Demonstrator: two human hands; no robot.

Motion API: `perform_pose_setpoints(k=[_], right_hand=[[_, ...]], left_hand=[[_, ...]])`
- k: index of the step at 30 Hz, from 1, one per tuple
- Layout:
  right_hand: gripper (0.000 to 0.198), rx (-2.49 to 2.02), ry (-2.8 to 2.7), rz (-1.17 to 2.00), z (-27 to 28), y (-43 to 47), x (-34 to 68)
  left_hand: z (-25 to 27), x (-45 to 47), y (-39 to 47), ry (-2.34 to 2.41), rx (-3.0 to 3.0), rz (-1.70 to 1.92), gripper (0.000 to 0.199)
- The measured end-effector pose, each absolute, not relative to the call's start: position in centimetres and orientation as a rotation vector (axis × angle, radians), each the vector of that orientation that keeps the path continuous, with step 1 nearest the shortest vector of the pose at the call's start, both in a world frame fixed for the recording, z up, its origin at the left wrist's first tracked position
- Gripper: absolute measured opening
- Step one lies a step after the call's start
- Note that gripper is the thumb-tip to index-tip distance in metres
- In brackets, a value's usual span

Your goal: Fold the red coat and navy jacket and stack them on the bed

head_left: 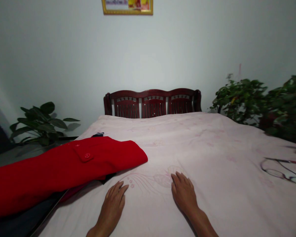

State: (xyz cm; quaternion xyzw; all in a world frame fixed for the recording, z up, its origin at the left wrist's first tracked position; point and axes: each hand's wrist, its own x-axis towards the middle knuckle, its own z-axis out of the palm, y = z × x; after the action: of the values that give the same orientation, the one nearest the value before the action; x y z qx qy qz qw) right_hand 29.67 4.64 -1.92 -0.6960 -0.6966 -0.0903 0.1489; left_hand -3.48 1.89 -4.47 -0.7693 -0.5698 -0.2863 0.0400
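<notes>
A pale pink sheet (212, 164) with a faint flower pattern covers the broad flat surface before me. My left hand (113, 200) lies on it palm down, fingers slightly apart, holding nothing. To its right, my right hand (184, 191) also rests flat on the sheet with nothing in it. A red garment (113, 153) with a buttoned flap stretches in from the left; its rounded end lies just beyond my left hand, not touching it. Dark cloth (22, 214) shows underneath the garment.
Eyeglasses (276, 172) lie near the right edge, beside a thin pen-like item (283, 160). Leafy plants stand at the left (41, 123) and right (244, 100). A dark wooden slatted backrest (153, 102) stands against the wall, below a gold-framed picture (128, 12).
</notes>
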Motion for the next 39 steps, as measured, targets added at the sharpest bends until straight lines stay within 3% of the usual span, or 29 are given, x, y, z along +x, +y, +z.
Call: perform_pose_setpoints(k=[39], right_hand=[[0.043, -1.992, -1.996, -0.243, -1.77, 4.62, 29.64]], left_hand=[[-4.64, -3.53, 1.96, -1.762, -2.356, -0.89, 0.043]])
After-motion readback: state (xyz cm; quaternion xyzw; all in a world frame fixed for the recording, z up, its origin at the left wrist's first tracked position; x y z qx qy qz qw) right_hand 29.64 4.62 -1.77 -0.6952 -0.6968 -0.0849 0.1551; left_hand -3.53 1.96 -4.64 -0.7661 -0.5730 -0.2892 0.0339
